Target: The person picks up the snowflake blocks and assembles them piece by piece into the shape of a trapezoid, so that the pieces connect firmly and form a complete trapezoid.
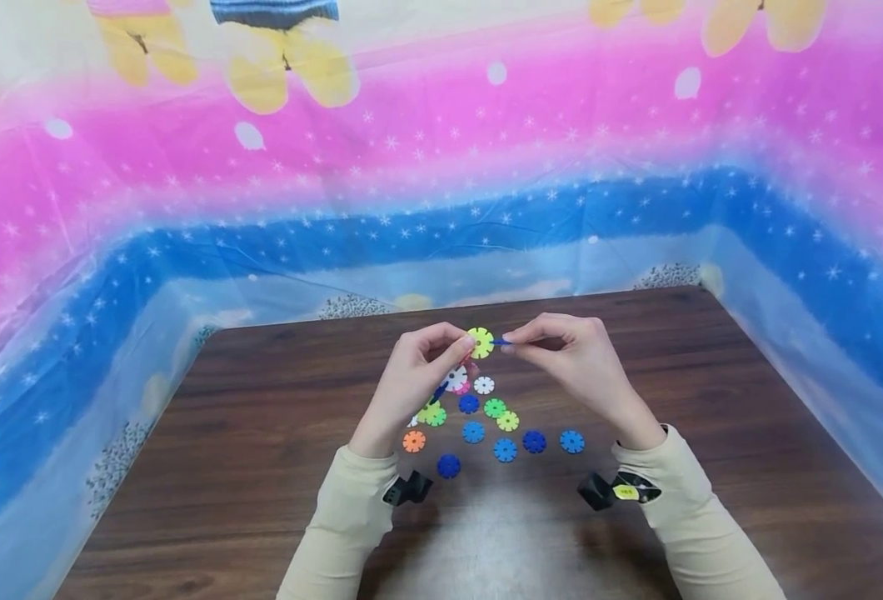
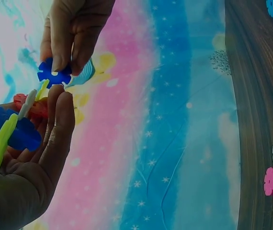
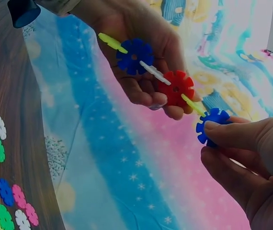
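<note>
The left hand (image 1: 415,377) grips a 5-disc notched chain (image 3: 182,80) above the wooden tabletop (image 1: 261,467); the right hand (image 1: 582,364) pinches a blue notched disc (image 3: 216,115) crosswise at its yellow end disc (image 1: 481,350), presumably aligning slots.

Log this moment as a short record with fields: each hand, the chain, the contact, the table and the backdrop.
left hand: holds a disc chain
chain colours, in order: yellow, blue, white, red, yellow
right hand: pinches a dark blue disc
contact: dark blue disc meets the end yellow disc nearest it; whether slotted in, cannot tell
table: dark wood grain, bearing loose discs in several colours
backdrop: pink and blue sheet, snowflake print
</note>
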Demonstrator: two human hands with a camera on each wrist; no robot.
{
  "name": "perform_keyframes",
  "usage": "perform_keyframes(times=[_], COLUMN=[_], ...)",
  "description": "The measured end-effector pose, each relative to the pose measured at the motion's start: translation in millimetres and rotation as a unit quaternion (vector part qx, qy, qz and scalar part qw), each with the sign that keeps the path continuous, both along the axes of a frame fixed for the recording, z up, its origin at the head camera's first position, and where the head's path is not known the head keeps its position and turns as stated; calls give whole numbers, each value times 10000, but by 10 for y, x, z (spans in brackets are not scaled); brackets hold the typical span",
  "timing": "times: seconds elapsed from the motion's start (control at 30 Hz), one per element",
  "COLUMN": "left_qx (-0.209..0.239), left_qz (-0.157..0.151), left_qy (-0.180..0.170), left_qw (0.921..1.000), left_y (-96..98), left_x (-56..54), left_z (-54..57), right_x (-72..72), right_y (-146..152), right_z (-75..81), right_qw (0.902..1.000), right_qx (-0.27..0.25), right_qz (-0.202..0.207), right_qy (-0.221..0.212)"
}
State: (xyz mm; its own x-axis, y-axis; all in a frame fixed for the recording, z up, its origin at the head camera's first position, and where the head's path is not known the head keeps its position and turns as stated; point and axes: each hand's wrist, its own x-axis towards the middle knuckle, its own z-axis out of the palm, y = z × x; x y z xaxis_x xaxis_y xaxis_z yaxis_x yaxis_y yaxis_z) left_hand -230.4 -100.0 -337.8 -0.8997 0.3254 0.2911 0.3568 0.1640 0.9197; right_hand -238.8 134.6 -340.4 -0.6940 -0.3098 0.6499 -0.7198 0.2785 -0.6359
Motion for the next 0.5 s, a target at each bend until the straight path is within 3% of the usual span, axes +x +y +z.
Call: perform_keyframes(times=[0.37, 0.5], left_qx=[4, 104], left_qz=[191, 127], left_qy=[282, 288], left_qw=[9994, 9994], left_y=[6, 26], left_x=[3, -1], left_z=[8, 1], right_x=[-23, -21], right_y=[-54, -42], right_z=[-40, -35], right_qw=[9993, 9991], right_qx=[-266, -314], right_qz=[2, -17], right_qy=[272, 301])
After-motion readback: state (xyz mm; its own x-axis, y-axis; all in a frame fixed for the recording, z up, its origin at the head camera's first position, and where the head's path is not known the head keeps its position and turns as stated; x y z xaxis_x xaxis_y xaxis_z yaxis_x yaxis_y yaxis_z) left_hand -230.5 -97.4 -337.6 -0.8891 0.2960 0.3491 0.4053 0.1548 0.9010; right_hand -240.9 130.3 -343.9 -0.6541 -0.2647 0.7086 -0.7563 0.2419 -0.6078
